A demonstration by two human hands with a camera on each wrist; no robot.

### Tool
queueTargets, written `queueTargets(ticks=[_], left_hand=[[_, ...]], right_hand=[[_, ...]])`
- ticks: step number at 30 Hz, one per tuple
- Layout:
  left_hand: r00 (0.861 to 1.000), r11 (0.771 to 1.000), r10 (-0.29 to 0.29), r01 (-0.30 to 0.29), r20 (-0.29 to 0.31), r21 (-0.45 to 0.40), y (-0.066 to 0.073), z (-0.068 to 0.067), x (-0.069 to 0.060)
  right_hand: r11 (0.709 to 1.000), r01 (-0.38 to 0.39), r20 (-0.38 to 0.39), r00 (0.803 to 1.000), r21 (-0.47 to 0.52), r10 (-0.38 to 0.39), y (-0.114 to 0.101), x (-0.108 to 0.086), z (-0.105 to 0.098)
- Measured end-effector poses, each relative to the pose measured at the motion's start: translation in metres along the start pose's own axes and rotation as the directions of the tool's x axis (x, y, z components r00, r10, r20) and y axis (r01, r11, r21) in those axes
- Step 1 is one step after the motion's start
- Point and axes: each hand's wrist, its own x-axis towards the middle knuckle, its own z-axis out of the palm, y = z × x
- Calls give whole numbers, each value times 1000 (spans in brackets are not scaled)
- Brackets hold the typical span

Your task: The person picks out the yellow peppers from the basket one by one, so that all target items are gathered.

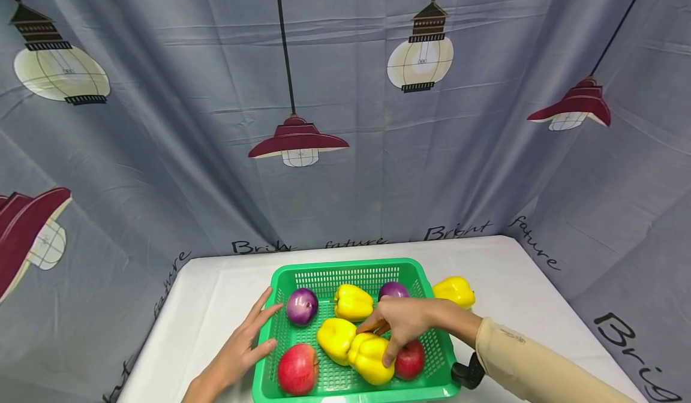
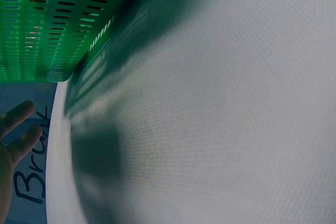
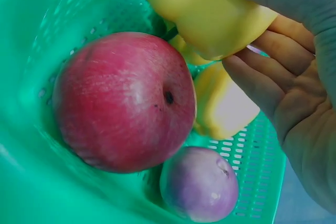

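Observation:
My right hand (image 1: 405, 319) reaches into a green plastic basket (image 1: 439, 355) and pinches a yellow bell pepper (image 1: 372, 358) between thumb and fingers. The right wrist view shows the same pepper (image 3: 210, 14) above a red apple (image 3: 123, 100). Another yellow pepper (image 1: 336, 340) lies against its left side, and a third (image 1: 353, 303) sits farther back. Beside the basket's left rim, my left hand (image 1: 240, 349) has its fingers spread and holds nothing. In the left wrist view only part of the left hand (image 2: 16, 145) shows.
The basket also holds two purple onions, one at left (image 1: 302, 307) and one at back right (image 1: 394, 289), and red apples at front left (image 1: 298, 369) and right (image 1: 410, 360). Outside it, a yellow pepper (image 1: 455, 292) lies on the white table (image 1: 513, 271). A grey curtain (image 1: 345, 199) hangs behind.

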Motion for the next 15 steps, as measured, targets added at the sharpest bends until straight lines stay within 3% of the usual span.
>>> queueTargets(ticks=[5,15], left_hand=[[1000,1000,-3,3,0,-3,0,0,0],[1000,1000,-4,4,1,-6,0,1,1]], right_hand=[[996,27,-75,997,85,-21,2,-10,-3],[991,68,-196,980,111,-45,8,-25,-9]])
